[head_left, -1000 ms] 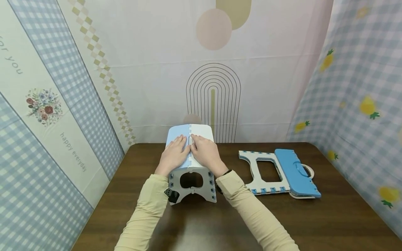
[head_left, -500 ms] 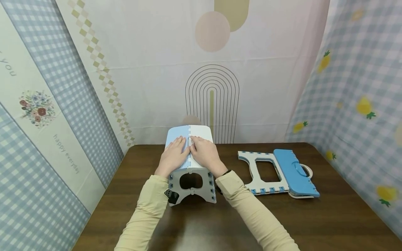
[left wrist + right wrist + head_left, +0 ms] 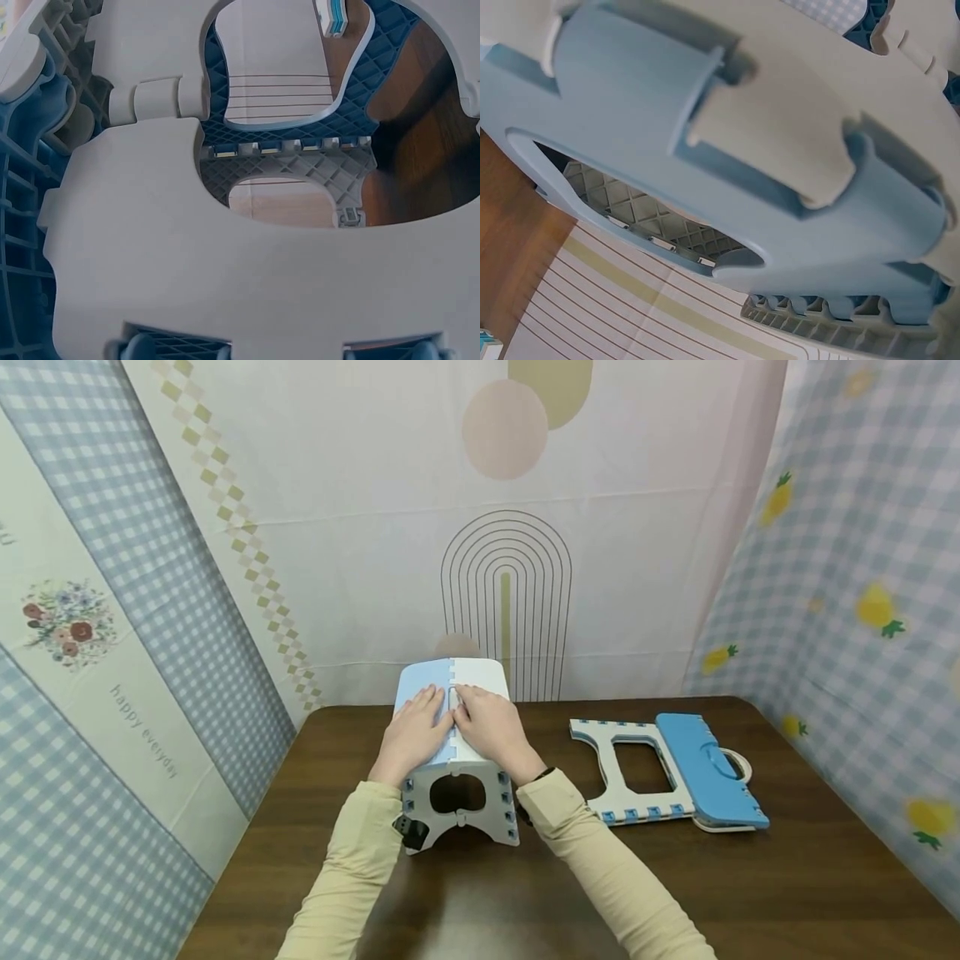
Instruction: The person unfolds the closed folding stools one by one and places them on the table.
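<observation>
An unfolded plastic folding stool (image 3: 480,672) stands on the table, its top half light blue and half white, split by a hinged seam. My left hand (image 3: 412,732) rests palm down on the light blue half, fingers fairly straight. On the white half lies my right hand (image 3: 491,725), its fingers at the seam beside the small handle slot. The thumbs nearly meet there. In the left wrist view, the stool's white end panel (image 3: 150,225) fills the foreground. The right wrist view shows a light blue side panel (image 3: 630,97) with interlocking hinges. Neither wrist view shows a hand.
To the right, a second folding stool (image 3: 711,772), blue and white, lies folded flat with its carry handle outward. Both are on a dark brown wooden table (image 3: 750,893). Patterned cloths (image 3: 360,577) hang behind and at both sides.
The head view has shifted slightly. Both hands stay in the same place on the stool, and neither stool has visibly moved.
</observation>
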A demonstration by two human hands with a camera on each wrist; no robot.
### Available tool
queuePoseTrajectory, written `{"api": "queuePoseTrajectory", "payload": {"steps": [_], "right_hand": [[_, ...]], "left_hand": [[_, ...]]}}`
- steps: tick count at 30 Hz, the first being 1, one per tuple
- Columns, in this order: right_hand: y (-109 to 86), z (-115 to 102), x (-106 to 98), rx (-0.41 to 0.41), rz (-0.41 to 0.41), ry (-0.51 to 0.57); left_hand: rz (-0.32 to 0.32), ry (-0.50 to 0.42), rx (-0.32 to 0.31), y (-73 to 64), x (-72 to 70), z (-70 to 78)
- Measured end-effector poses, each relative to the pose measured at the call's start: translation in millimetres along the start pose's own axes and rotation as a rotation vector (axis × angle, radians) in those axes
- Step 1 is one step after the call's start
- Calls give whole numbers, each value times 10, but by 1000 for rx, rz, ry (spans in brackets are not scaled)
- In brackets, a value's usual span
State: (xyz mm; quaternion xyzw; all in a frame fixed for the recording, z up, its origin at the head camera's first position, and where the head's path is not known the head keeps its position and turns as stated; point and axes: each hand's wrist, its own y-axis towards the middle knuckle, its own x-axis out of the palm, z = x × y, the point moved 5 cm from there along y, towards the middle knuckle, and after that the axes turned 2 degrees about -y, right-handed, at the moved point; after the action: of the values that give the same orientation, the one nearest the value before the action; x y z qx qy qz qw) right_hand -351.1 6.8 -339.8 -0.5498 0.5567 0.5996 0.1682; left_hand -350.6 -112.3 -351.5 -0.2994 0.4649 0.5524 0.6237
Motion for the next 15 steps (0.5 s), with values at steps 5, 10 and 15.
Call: {"api": "queuePoseTrajectory", "payload": {"steps": [5,10,15], "right_hand": [[-52,-37,-17,-28,4,18],[-76,-77,-22,-39,12,45],[-64,-106,-7,-32,-11,76]], "left_hand": [[3,-28,-22,-75,-17,-1],[8,-15,-20,-122,-39,-2],[-9,10,-15,-130,-54,-18]]}}
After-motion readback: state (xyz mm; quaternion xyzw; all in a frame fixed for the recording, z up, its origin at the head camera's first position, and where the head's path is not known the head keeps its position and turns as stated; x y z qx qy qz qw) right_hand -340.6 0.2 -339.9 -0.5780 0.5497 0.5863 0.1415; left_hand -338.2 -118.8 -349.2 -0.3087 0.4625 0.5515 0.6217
